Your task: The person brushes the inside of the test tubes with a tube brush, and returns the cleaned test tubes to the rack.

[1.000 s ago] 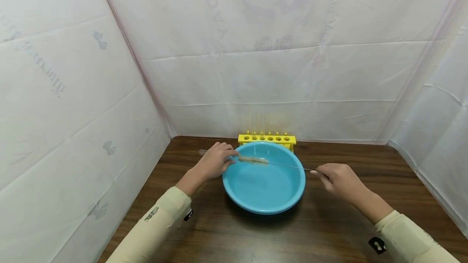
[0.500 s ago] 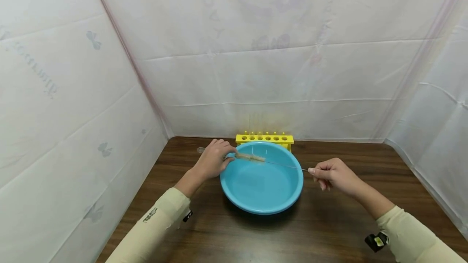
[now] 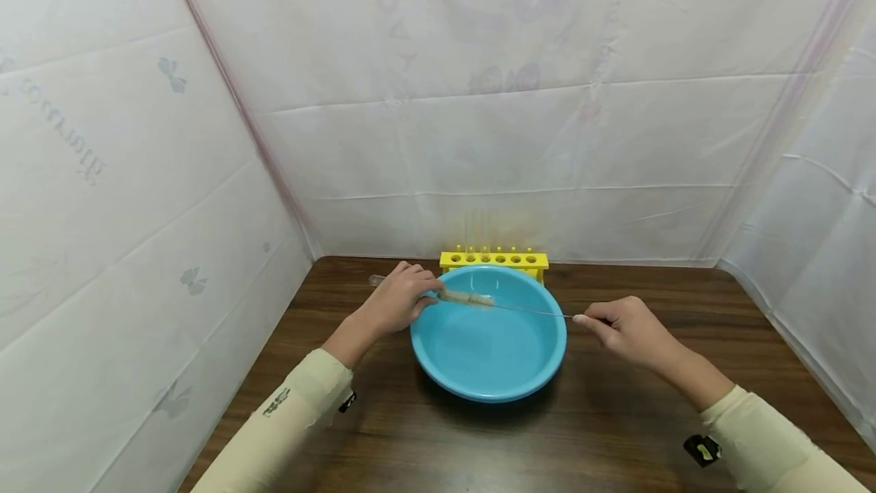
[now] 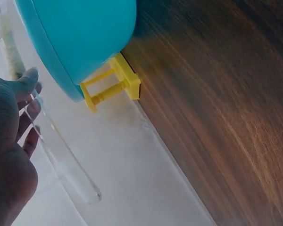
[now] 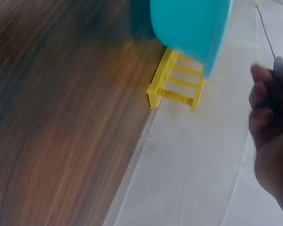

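My left hand (image 3: 400, 297) grips a clear test tube (image 4: 68, 160) near its mouth, over the left rim of a blue basin (image 3: 489, 352). The tube's rounded end sticks out behind the hand. A test tube brush (image 3: 468, 298) with pale bristles lies in line with the tube, its bristles at the left fingers; how far it reaches inside is hidden by the hand. On the right, my right hand (image 3: 626, 332) pinches the end of the brush's thin wire handle (image 5: 265, 32), just beyond the basin's right rim.
Behind the basin stands a yellow test tube rack (image 3: 494, 259) with clear tubes (image 3: 477, 233) upright in it. The brown wooden table (image 3: 438, 455) meets white sheeting (image 3: 438, 143) at the back and sides.
Both hands keep their holds on the tube and brush. The right hand's fingers shifted on the wire, spreading half a second ago and now curled in again. The view moved slightly.
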Demonstrator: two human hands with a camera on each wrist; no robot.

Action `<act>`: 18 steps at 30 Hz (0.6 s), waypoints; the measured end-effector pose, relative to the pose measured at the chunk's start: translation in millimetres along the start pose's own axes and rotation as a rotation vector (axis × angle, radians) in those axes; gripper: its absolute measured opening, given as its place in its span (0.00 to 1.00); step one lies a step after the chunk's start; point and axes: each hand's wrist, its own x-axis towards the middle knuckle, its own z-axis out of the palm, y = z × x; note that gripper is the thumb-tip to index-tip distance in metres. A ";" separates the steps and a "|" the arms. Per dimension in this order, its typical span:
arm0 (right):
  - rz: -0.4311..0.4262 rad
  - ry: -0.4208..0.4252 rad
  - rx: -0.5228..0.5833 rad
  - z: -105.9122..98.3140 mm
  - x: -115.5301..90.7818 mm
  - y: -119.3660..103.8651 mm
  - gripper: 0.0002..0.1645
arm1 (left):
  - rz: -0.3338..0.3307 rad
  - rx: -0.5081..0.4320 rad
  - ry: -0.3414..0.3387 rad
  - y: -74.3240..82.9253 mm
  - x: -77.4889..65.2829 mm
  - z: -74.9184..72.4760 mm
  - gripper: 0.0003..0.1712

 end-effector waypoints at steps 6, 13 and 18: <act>-0.394 0.206 -0.274 4.8 2.3 6.9 0.28 | 0.000 -0.040 -0.087 -0.4 -2.9 2.4 0.14; -0.595 0.312 -0.428 6.5 5.7 12.2 0.30 | -0.022 -0.089 -0.147 -1.9 -2.4 7.9 0.16; -0.405 0.286 -0.252 11.3 2.5 7.6 0.24 | -0.011 -0.030 -0.082 1.3 -0.5 8.4 0.14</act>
